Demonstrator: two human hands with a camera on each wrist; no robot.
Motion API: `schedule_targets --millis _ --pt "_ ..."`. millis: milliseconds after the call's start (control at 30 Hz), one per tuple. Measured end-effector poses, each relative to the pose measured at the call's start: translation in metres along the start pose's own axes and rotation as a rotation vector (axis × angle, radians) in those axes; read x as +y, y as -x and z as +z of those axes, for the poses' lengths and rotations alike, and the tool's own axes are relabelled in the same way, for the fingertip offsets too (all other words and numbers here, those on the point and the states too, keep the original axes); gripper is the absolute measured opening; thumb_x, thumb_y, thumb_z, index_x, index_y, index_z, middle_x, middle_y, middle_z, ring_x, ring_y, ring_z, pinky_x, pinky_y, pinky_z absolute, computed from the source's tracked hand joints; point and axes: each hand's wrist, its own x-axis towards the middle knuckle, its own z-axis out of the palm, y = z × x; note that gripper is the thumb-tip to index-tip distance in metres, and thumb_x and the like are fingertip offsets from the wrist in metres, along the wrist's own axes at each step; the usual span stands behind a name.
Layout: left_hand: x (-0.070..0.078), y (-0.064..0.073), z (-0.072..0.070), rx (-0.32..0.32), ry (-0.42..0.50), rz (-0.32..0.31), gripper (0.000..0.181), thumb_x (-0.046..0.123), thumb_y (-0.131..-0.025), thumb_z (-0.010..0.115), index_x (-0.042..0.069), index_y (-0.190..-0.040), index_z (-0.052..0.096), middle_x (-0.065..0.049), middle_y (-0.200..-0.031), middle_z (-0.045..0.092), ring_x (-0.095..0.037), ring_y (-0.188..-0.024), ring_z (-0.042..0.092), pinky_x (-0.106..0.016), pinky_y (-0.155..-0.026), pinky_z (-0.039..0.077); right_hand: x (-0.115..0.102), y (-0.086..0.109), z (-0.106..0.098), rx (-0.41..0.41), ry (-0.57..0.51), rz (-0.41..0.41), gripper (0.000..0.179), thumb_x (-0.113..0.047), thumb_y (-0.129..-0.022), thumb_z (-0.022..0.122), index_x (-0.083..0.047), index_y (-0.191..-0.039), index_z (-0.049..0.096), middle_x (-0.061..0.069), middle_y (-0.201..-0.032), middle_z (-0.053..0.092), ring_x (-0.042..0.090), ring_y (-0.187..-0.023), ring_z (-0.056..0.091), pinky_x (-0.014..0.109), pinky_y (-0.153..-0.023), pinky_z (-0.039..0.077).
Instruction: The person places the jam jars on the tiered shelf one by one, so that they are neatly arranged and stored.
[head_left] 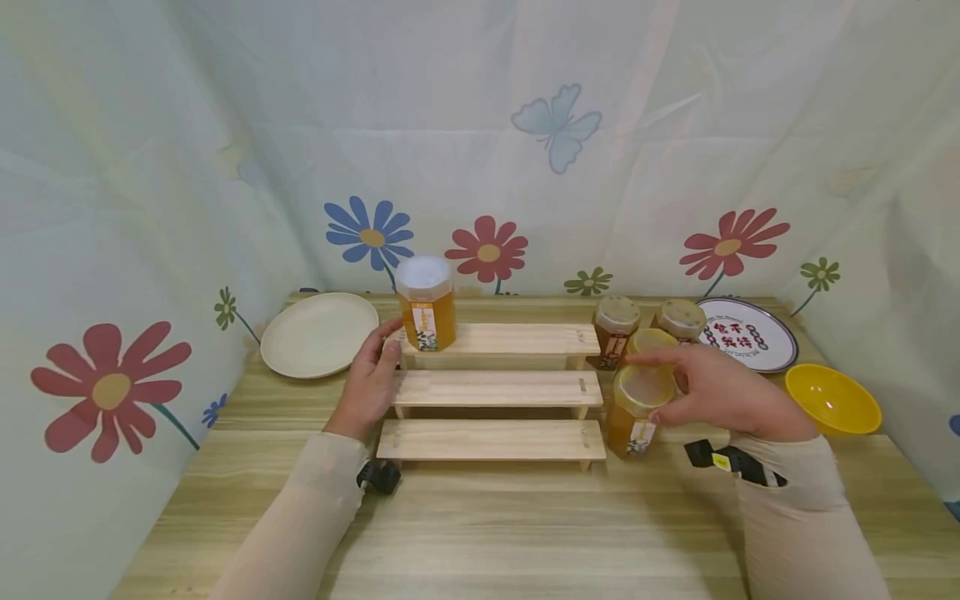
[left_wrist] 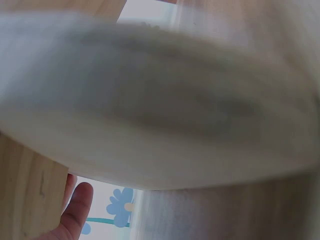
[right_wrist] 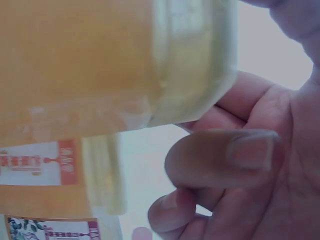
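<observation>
A flowered curtain (head_left: 450, 150) hangs behind a wood-grain table (head_left: 525, 533).

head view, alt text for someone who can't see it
A person's right hand is at the lid of an amber jar right of a three-step wooden stand; the left hand is at its left end. Another amber jar tops it. More jars, a patterned plate and yellow bowl sit at right, a cream plate at left.

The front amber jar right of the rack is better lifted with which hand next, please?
Probably the right hand: its fingers are at the jar; the left hand is at the left end of the rack.
</observation>
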Motion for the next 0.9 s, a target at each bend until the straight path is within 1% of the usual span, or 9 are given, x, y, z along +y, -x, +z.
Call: schedule_targets --millis 100,200,367,433,533,600,667,767,900 --pt "0.001 0.0 0.0 -0.004 -0.003 -0.007 0.049 0.036 -0.115 0.041 0.015 -0.159 0.043 -0.015 -0.158 0.047 -0.027 -0.126 0.048 -0.043 -0.108 0.038 -0.002 0.006 -0.003 0.061 -0.028 0.008 0.071 -0.024 -0.078 0.093 -0.017 -0.144 0.065 0.002 -0.118 0.073 0.018 -0.081 0.055 0.027 -0.065 0.047" --pt "0.002 0.001 0.0 -0.005 -0.002 -0.015 0.049 0.036 -0.115 0.04 0.016 -0.159 0.043 -0.014 -0.158 0.048 -0.028 -0.126 0.049 -0.045 -0.108 0.038 -0.003 0.012 -0.006 0.116 -0.089 0.002 0.07 -0.017 -0.079 0.092 -0.018 -0.143 0.065 -0.001 -0.106 0.07 0.019 -0.08 0.057 0.027 -0.064 0.048" --pt "0.003 0.001 0.0 -0.003 -0.004 -0.023 0.048 0.035 -0.116 0.039 0.016 -0.16 0.042 -0.015 -0.157 0.048 -0.028 -0.127 0.048 -0.045 -0.109 0.038 -0.007 0.015 -0.008 0.206 -0.192 -0.058 0.07 -0.007 -0.081 0.089 -0.013 -0.146 0.063 0.008 -0.124 0.066 0.02 -0.088 0.061 0.026 -0.068 0.052" --pt "0.004 0.001 0.0 -0.002 -0.007 -0.025 0.048 0.035 -0.116 0.039 0.016 -0.16 0.042 -0.015 -0.157 0.048 -0.028 -0.128 0.048 -0.046 -0.11 0.037 -0.009 0.015 -0.008 0.243 -0.235 -0.082 0.07 -0.005 -0.083 0.088 -0.009 -0.148 0.06 0.011 -0.134 0.062 0.019 -0.093 0.064 0.022 -0.074 0.055" --pt "0.003 0.001 0.0 -0.002 -0.001 -0.027 0.049 0.035 -0.116 0.039 0.016 -0.16 0.042 -0.014 -0.158 0.047 -0.029 -0.129 0.048 -0.047 -0.111 0.037 -0.013 0.015 -0.006 0.299 -0.296 -0.1 0.07 -0.002 -0.085 0.086 -0.008 -0.149 0.058 0.012 -0.14 0.059 0.017 -0.103 0.064 0.015 -0.085 0.055" --pt "0.002 0.0 0.0 -0.004 0.0 -0.029 0.049 0.036 -0.116 0.04 0.016 -0.16 0.042 -0.013 -0.16 0.046 -0.029 -0.131 0.047 -0.048 -0.113 0.037 -0.016 0.014 -0.003 0.342 -0.337 -0.101 0.07 0.001 -0.085 0.086 -0.007 -0.149 0.058 0.009 -0.142 0.059 0.016 -0.107 0.062 0.013 -0.092 0.052" --pt "0.002 0.0 0.0 -0.004 0.001 -0.031 0.049 0.036 -0.115 0.04 0.016 -0.16 0.042 -0.012 -0.161 0.045 -0.029 -0.132 0.046 -0.05 -0.114 0.036 -0.02 0.013 -0.001 0.386 -0.359 -0.105 0.07 0.003 -0.085 0.086 -0.007 -0.149 0.058 0.006 -0.141 0.059 0.014 -0.109 0.061 0.011 -0.093 0.051" --pt "0.002 0.0 0.0 -0.003 -0.001 -0.031 0.05 0.037 -0.115 0.04 0.016 -0.161 0.042 -0.012 -0.161 0.045 -0.029 -0.133 0.046 -0.05 -0.115 0.036 -0.024 0.009 0.005 0.473 -0.394 -0.132 0.07 0.007 -0.083 0.084 -0.005 -0.148 0.059 0.001 -0.138 0.06 0.014 -0.107 0.061 0.012 -0.09 0.052" --pt "0.003 0.0 0.0 0.0 -0.002 -0.033 0.05 0.037 -0.115 0.04 0.016 -0.161 0.042 -0.014 -0.158 0.047 -0.029 -0.131 0.047 -0.049 -0.113 0.036 -0.027 -0.001 0.015 0.593 -0.516 -0.18 0.069 0.014 -0.083 0.08 -0.002 -0.147 0.059 -0.002 -0.133 0.064 0.015 -0.103 0.061 0.012 -0.084 0.053"
